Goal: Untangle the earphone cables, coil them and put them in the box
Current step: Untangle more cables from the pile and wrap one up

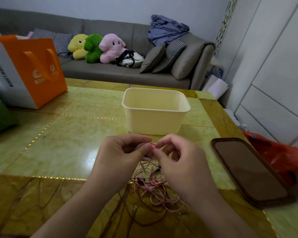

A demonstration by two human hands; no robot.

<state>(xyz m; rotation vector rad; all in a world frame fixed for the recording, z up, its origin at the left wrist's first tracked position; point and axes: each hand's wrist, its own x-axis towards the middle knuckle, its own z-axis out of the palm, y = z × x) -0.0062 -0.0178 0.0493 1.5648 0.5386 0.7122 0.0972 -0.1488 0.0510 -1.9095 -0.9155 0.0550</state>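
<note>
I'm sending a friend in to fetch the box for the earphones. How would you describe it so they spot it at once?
Start at the green marble-patterned table in front of the grey sofa. The box stands near the table's far edge, just beyond the tangled earphone cables. It is the only open, pale cream plastic tub, unlike the orange paper bag to its left and the flat phone on the right.

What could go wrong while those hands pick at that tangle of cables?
Both hands, left and right, pinch the cables at one spot while the rest lies in a loose heap, so a hard pull may tighten the knots instead of freeing them. Loops trail toward the near edge of the table and might slide off. The phone lies close on the right; a wide tug could catch or nudge it.
</note>
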